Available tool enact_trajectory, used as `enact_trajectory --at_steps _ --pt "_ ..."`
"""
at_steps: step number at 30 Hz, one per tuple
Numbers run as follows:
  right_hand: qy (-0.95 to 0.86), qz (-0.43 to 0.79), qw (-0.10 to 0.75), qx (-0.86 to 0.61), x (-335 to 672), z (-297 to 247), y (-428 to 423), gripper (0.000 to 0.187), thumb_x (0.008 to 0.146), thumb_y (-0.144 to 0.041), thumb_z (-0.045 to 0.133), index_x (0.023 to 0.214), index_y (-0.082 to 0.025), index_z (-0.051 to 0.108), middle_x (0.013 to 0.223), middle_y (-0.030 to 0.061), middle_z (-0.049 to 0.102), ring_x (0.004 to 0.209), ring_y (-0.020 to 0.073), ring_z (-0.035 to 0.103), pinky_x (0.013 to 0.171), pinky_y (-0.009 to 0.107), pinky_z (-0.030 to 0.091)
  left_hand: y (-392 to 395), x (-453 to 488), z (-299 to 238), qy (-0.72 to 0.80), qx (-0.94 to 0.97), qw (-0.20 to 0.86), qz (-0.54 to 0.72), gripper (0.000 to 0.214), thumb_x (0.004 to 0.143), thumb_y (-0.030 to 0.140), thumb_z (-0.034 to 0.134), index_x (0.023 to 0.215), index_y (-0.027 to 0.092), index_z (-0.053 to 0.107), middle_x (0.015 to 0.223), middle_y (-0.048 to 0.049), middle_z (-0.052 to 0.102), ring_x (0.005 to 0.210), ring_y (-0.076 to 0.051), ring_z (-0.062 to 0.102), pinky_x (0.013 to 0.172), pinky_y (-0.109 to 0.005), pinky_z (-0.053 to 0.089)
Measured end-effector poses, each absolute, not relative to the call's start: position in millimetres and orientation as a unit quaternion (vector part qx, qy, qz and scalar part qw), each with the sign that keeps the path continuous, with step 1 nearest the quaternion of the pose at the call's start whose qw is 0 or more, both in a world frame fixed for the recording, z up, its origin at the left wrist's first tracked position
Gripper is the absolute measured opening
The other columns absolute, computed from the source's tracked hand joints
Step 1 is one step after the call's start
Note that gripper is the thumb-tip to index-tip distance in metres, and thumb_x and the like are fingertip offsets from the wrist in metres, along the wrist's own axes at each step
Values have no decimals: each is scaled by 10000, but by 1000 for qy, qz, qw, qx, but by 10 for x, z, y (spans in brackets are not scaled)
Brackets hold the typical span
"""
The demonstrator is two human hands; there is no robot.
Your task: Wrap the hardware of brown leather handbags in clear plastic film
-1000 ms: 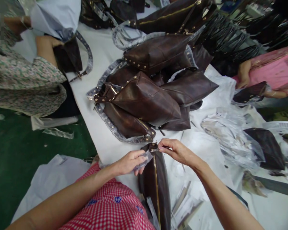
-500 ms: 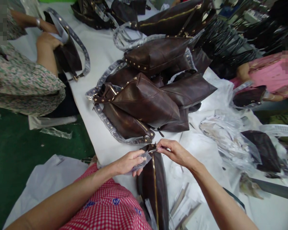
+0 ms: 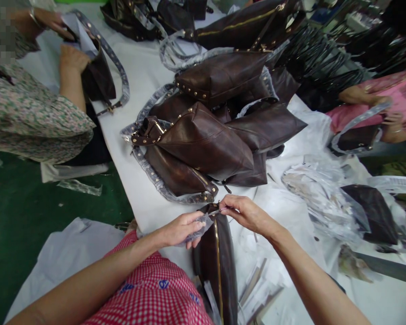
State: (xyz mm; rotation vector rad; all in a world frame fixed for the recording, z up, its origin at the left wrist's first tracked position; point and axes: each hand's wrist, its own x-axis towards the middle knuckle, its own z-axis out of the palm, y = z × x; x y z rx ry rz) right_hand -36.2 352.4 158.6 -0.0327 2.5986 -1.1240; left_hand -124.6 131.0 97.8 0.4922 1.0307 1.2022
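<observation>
A dark brown leather bag (image 3: 219,266) with a gold zipper stands on end at the near edge of the white table (image 3: 135,76). My left hand (image 3: 184,228) is closed on a piece of clear plastic wrap (image 3: 201,228) at the bag's top corner. My right hand (image 3: 245,213) pinches the small metal zipper pull (image 3: 216,211) at the same corner. Both hands nearly touch over the bag's end.
A pile of brown studded bags (image 3: 209,135) with plastic-wrapped straps lies just beyond my hands. Crumpled plastic bags (image 3: 325,198) cover the right side. A person in a floral top (image 3: 30,113) handles a bag at the left; another in pink (image 3: 389,108) works at the right.
My hands have hardly moved. The person at the left has shifted their hands on their bag, and the person at the right has lifted a wrapped strap.
</observation>
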Motion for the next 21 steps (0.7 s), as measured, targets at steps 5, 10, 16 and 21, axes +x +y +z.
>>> enact_trajectory --at_steps 5,10,16,21 --pt "900 -406 158 -31 -377 1544 3507 274 962 -367 435 815 -179 570 758 22 579 680 135 533 655 240 406 1316 -1240 942 455 224 676 535 483 841 621 501 973 156 484 541 47 535 416 -75 473 418 -180 363" --pt "904 -389 170 -46 -382 1583 3434 225 969 -301 414 817 -190 538 772 15 575 689 130 532 660 228 400 1307 -1228 893 465 221 674 529 458 844 595 510 935 146 499 541 40 540 411 -78 462 425 -195 376" --pt "936 -235 259 -34 -387 1713 3200 122 917 -142 419 880 -197 521 690 -3 592 575 127 525 543 233 321 1312 -1254 948 515 235 658 497 372 859 520 505 794 154 497 526 35 538 401 -67 450 405 -178 344" --pt "931 -243 261 -77 -423 1750 3225 241 982 -262 379 813 -182 531 781 51 627 673 153 578 607 254 379 1336 -1282 996 540 249 655 467 315 861 459 513 760 161 504 525 39 546 399 -69 459 395 -170 339"
